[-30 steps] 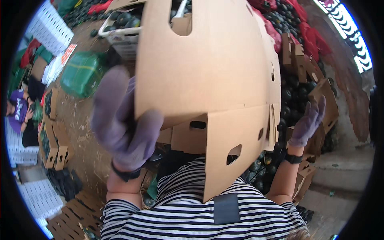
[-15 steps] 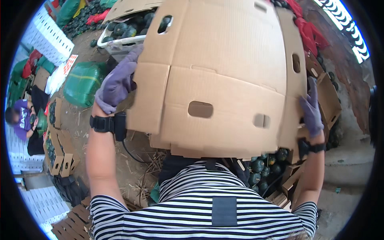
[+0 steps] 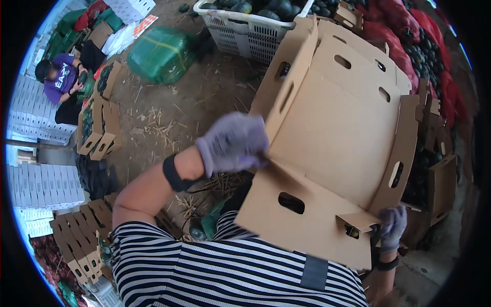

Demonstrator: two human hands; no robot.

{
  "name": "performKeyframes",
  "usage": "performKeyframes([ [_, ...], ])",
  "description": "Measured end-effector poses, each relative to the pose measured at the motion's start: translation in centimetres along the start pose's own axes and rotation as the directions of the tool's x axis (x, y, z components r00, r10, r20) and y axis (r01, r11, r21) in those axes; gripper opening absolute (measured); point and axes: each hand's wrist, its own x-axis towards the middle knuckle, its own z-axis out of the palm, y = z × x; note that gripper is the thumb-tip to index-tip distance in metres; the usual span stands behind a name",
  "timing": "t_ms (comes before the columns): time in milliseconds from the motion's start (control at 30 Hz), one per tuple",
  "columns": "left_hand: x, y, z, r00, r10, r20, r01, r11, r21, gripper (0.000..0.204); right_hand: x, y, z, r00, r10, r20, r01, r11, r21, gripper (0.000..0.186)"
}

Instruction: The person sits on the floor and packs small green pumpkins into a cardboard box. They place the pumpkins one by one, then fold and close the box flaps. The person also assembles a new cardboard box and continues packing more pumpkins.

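A partly folded cardboard box lies in front of me, its inner side up. The left side wall stands raised, and a wide flap with an oval hand hole hangs toward my striped shirt. My left hand, in a purple-grey glove, is closed at the box's near left corner, where the wall meets the flap. At the near right corner, my right hand, gloved alike, grips the board beside a small folded tab. Part of its fingers is hidden behind the cardboard.
Beyond the box stands a white crate of dark green squashes. A green wrapped bundle lies on the straw-strewn ground. At far left a person sits by filled cartons. Red net sacks and squashes lie right.
The cardboard has gone from a nearly flat sheet to a partly folded box, with the left wall up. My left hand has moved inward to its near corner; my right hand has come nearer.
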Motion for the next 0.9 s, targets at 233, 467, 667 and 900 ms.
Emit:
performKeyframes([
  [233, -3.6, 3.6, 3.6, 0.998, -0.025, 0.062, 0.047, 0.921, -0.387, 0.069, -3.6, -5.4, -1.0, 0.868, -0.098, 0.487, 0.073, 0.995, 0.071, 0.038],
  [467, 2.5, 5.6, 8.6, 0.685, -0.695, -0.219, 0.335, 0.567, -0.753, 0.077, -0.9, -5.2, 4.5, 0.825, 0.560, -0.077, -0.396, 0.670, 0.628, 0.058],
  [667, 4.7, 6.5, 8.8, 0.985, -0.110, 0.129, 0.087, 0.981, 0.171, 0.063, 2.8, -9.9, 2.9, 0.980, -0.044, 0.193, 0.081, 0.979, -0.187, 0.070],
  [900, 8.5, 5.8, 8.4, 0.721, -0.075, 0.689, -0.051, 0.986, 0.160, 0.026, 6.5, -9.9, 3.3, 0.806, 0.117, 0.580, -0.084, 0.993, -0.084, 0.039],
])
